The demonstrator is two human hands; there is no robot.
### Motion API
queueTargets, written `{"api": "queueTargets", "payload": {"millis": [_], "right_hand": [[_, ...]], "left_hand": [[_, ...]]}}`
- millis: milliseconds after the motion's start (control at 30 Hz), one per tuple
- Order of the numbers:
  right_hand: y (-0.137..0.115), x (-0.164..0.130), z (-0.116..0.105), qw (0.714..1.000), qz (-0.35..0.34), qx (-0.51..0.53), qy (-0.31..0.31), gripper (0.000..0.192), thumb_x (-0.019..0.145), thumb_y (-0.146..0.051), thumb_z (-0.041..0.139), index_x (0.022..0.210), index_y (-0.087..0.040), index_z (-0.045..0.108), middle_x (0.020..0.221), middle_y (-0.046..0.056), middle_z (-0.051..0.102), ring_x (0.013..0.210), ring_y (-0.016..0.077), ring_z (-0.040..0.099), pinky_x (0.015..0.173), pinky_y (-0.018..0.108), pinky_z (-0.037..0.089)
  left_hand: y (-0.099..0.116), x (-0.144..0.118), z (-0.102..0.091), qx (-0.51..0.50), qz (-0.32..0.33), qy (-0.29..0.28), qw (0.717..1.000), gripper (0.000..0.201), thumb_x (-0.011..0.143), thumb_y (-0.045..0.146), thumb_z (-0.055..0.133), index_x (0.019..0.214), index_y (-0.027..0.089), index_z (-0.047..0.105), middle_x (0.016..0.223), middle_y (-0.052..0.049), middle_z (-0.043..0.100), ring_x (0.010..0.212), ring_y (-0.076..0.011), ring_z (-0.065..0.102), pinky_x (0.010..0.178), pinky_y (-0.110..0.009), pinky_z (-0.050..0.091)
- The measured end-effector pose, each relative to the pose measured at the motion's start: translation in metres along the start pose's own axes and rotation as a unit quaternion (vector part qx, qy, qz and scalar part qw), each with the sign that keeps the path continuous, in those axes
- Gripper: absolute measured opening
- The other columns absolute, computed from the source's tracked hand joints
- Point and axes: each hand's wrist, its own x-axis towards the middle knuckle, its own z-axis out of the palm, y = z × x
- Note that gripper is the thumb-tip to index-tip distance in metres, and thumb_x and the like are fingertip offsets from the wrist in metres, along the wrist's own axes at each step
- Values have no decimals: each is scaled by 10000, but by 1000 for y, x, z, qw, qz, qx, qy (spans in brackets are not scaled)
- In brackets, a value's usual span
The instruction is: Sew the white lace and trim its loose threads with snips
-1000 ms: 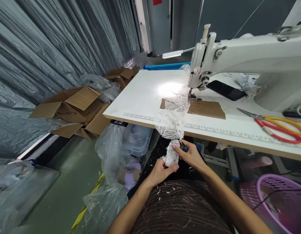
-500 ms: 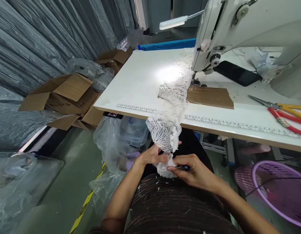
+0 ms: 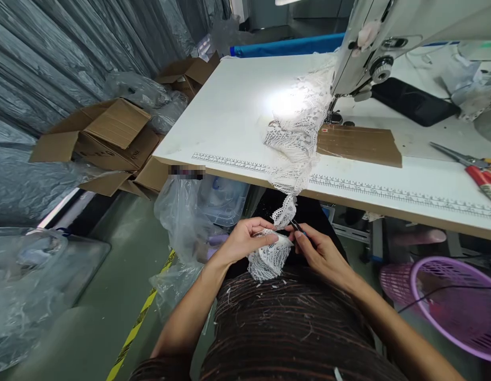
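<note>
A white table (image 3: 237,106) fills the upper middle of the view, its near edge carrying a printed ruler strip and running from left to the right border. A white sewing machine (image 3: 392,32) stands on the table's right half, its head over a brown cardboard sheet (image 3: 358,144). Open cardboard boxes (image 3: 106,137) and crumpled plastic bags (image 3: 189,211) crowd the floor to the left of the table, leaving a bare green strip of floor with a yellow-black tape line (image 3: 137,323) beside the seated person's lap. A purple basket (image 3: 460,307) sits low at right, under the table's edge. A band of white lace (image 3: 295,143) runs from the machine's needle area, spills over the table's near edge and hangs down to the lap. A black phone (image 3: 414,100) lies behind the cardboard; red-and-yellow scissors (image 3: 478,169) lie near the right border. Below the edge, the left hand (image 3: 245,241) pinches the lace end, its grip clamped on the fabric. The right hand (image 3: 320,254) has its grip closed on small thread snips (image 3: 296,227), tips touching the lace.
</note>
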Motion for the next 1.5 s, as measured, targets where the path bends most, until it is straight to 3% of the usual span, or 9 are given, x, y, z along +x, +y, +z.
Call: {"api": "queueTargets", "payload": {"millis": [167,300,700,900,1067,1200,1333,1433,1500], "right_hand": [[-2,7,4,999,-11,-39,-6,419,985,-434,328,837,-177,625,701,5,565,618,138,476,588,259,387],[0,11,9,996,0,-86,-3,490,997,-456,272,611,-202,433,552,-26,433,508,115,354,508,268,278],[2,16,15,988,-23,-144,47,410,987,-442,324,760,-191,556,579,-25,499,505,118,424,505,246,296],[-3,14,16,970,-79,-224,54,399,986,-407,329,702,-200,517,583,-18,491,501,119,423,512,254,279],[2,14,19,971,-60,-216,87,405,977,-417,341,689,-201,525,545,-23,474,477,119,413,494,261,270],[14,10,12,983,-57,-107,140,340,970,-414,350,841,-201,582,663,-7,541,583,134,491,554,246,385],[23,24,13,951,-50,-51,302,261,850,-455,568,892,-198,557,698,-12,510,616,137,491,563,247,442],[26,46,24,931,-68,-48,355,341,749,-464,678,924,-198,557,787,16,553,670,147,515,585,260,484],[26,58,32,914,-85,-59,391,316,746,-448,682,898,-202,555,843,40,581,705,158,535,573,260,490]], "left_hand": [[-1,0,-4,10,27,-1,1000,269,740,357,747,869,123,722,781,-49,697,676,-114,596,599,-192,444],[-1,0,-7,36,36,-11,999,262,768,360,718,883,125,732,808,-52,698,704,-124,589,621,-206,443],[8,0,-3,84,35,-13,996,269,793,376,676,824,110,712,650,1,581,571,-74,433,508,-183,316],[5,4,0,74,33,-17,997,283,775,391,690,818,112,706,638,-2,596,555,-78,465,521,-188,342],[3,4,0,113,54,-25,992,292,825,396,630,843,113,701,678,-11,630,585,-91,514,543,-192,377],[-4,17,-7,254,104,-37,961,268,862,359,574,902,140,722,753,-21,688,667,-124,587,604,-204,420],[-23,47,-16,422,162,-49,891,227,886,293,547,973,191,731,875,-34,715,798,-165,643,754,-255,456],[-41,66,-19,511,190,-36,837,187,865,256,586,960,195,735,949,-68,685,913,-214,643,854,-338,455],[-50,70,-22,520,212,-8,827,185,850,256,613,988,203,723,1038,-80,656,1012,-241,620,905,-389,447]]}}
